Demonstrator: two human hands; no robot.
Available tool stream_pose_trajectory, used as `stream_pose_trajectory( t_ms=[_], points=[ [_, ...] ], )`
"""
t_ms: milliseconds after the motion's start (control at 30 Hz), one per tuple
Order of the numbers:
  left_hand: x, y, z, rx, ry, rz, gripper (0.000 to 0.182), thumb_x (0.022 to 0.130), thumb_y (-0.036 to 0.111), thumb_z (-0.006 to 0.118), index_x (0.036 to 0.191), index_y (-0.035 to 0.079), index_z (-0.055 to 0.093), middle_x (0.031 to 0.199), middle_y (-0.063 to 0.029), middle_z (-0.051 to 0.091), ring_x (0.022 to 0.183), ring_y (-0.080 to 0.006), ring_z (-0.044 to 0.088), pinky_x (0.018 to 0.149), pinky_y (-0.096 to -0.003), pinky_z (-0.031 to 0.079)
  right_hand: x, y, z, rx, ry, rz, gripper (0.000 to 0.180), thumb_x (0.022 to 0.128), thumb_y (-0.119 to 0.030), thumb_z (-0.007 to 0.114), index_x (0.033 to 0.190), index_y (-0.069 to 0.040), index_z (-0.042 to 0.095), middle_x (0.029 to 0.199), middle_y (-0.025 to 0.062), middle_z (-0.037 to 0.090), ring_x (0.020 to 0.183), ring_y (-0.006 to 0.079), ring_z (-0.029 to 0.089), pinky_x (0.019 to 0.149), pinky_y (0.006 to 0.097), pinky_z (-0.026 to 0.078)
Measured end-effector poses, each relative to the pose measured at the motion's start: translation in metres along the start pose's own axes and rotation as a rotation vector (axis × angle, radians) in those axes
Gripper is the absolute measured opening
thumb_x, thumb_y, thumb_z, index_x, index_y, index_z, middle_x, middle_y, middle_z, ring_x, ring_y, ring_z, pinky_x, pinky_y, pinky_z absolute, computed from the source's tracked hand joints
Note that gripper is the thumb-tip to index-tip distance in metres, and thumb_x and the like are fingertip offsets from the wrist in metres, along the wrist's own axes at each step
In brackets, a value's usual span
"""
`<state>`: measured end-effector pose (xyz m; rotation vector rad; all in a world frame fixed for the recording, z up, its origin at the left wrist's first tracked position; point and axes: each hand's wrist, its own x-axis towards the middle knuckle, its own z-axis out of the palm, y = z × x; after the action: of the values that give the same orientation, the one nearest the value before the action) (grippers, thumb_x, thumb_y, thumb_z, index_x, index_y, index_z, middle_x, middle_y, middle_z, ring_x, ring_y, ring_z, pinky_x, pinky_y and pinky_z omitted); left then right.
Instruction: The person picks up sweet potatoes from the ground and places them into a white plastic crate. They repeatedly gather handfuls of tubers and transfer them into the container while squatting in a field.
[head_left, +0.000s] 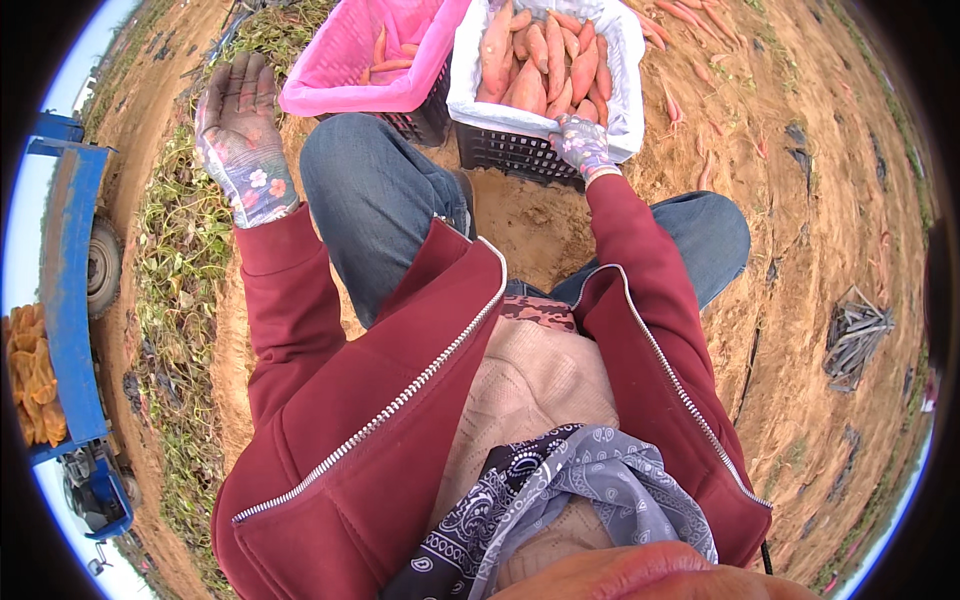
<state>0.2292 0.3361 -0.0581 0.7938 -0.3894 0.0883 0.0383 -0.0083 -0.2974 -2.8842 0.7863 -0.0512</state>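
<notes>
My left hand (241, 142), in a floral glove with a soiled palm, is raised with its palm showing and holds nothing. It is left of the pink-lined crate (341, 97), where a few sweet potatoes (391, 65) lie. My right hand (582, 144), also gloved, is curled over the near rim of a black plastic crate (510, 154), close to its right corner. A white liner (495, 118) covers that rim. Reddish sweet potatoes (555, 56) fill much of this crate; the right fingertips are partly hidden near the closest ones.
Bent knees in jeans (375, 195) flank the crates. Cut vines (180, 247) run along the left. Beyond them stands a blue truck (79, 285) loaded with orange sacks (34, 375). Loose sweet potatoes (672, 109) and black plastic scraps (799, 154) lie on the soil at right.
</notes>
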Motion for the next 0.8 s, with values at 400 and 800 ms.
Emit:
stream_pose_trajectory(
  t_ms=[400, 800],
  points=[
    [0.091, -0.15, -0.14, 1.424, -0.389, -0.332, 0.068, 0.08, 0.029, 0.072, 0.133, -0.005, 0.046, 0.127, -0.0192, 0.056, 0.117, -0.0305, 0.056, 0.099, -0.0366, 0.043, 0.03, -0.011, -0.037, 0.073, -0.305, -0.142, 0.049, 0.083, -0.05, 0.061, 0.103, -0.005, 0.066, 0.099, 0.0166, 0.068, 0.097, 0.0314, 0.065, 0.085, 0.0406, 0.049],
    [0.153, -0.259, -0.147, 2.208, -1.427, -0.443, 0.053, 0.071, 0.037, 0.071, 0.12, 0.017, 0.061, 0.119, -0.0102, 0.064, 0.111, -0.0279, 0.061, 0.093, -0.0403, 0.049, 0.045, -0.002, 0.013, 0.025, -0.093, -0.197, 0.04, 0.075, -0.046, 0.072, 0.089, -0.011, 0.061, 0.083, 0.0104, 0.064, 0.08, 0.0312, 0.065, 0.071, 0.0434, 0.049]
  ],
)
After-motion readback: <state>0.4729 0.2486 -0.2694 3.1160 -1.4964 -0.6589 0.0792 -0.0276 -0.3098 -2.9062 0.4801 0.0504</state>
